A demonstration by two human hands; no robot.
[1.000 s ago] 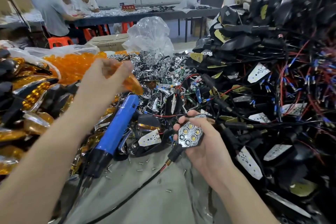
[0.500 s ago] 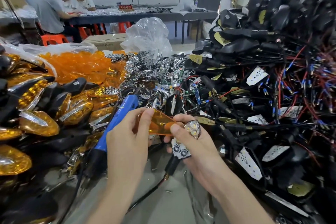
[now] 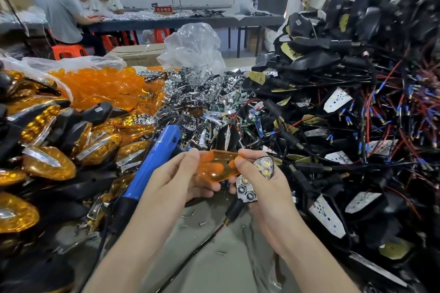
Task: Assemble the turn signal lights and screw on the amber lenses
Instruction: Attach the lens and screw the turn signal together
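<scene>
Lens meets lamp
Our left hand (image 3: 176,181) pinches the amber lens (image 3: 217,166), our right hand (image 3: 266,200) grips the LED lamp (image 3: 253,179); misaligned, it could slip.

- You're in an assembly workshop — heaps of wired black lamp shells (image 3: 316,62) and amber lenses (image 3: 102,85) crowd your bench (image 3: 214,257).
- Ahead, workers (image 3: 63,9) sit along a long table (image 3: 190,22).

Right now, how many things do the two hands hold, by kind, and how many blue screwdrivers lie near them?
1 orange lens, in the left hand
1 light with a silver reflector, in the right hand
1 blue screwdriver, lying beside the hands
Total: 3
</scene>
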